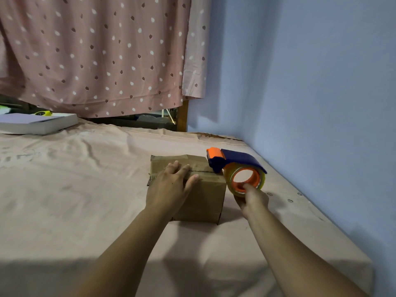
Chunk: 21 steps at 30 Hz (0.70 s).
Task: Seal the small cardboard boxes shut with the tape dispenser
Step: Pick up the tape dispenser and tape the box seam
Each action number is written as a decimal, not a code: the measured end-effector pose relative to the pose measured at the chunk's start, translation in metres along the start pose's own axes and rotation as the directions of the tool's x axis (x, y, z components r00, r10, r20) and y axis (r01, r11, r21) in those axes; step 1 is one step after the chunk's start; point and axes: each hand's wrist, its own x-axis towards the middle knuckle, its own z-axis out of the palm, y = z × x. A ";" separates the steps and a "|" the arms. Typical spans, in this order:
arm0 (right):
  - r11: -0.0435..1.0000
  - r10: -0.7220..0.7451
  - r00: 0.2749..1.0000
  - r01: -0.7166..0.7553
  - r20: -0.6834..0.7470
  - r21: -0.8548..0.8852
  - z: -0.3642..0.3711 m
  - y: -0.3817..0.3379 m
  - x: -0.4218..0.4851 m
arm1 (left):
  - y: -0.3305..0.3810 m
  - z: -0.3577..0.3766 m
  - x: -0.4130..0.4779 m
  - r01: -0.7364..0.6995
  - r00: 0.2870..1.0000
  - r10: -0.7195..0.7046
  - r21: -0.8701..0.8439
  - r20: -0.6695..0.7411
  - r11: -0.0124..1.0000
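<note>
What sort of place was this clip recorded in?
Probably a bedroom: the cardboard box rests on a wrinkled pink bedsheet, a dotted pink curtain hangs behind, and a plain blue wall runs along the right.

dim, soft indoor light; dark shadow across the near edge; wide-angle bending at borders.

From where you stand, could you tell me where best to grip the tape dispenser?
Probably the roll end of the tape dispenser, from the near right: its orange core is an open ring facing you, and the right hand hooks a finger there.
</note>
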 end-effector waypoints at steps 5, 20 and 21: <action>0.970 -0.173 0.981 0.184 0.082 -0.156 -0.009 0.003 0.003 | 0.002 -0.003 0.000 0.000 0.998 -0.004 0.072 0.059 0.997; 0.360 -0.701 0.620 0.735 0.353 -0.575 -0.037 -0.062 -0.009 | 0.005 -0.008 -0.002 -0.029 0.997 0.022 0.098 0.074 0.995; 0.302 -0.710 0.589 0.750 0.386 -0.588 -0.035 -0.072 -0.013 | 0.005 -0.008 -0.002 -0.028 0.997 0.021 0.096 0.074 0.995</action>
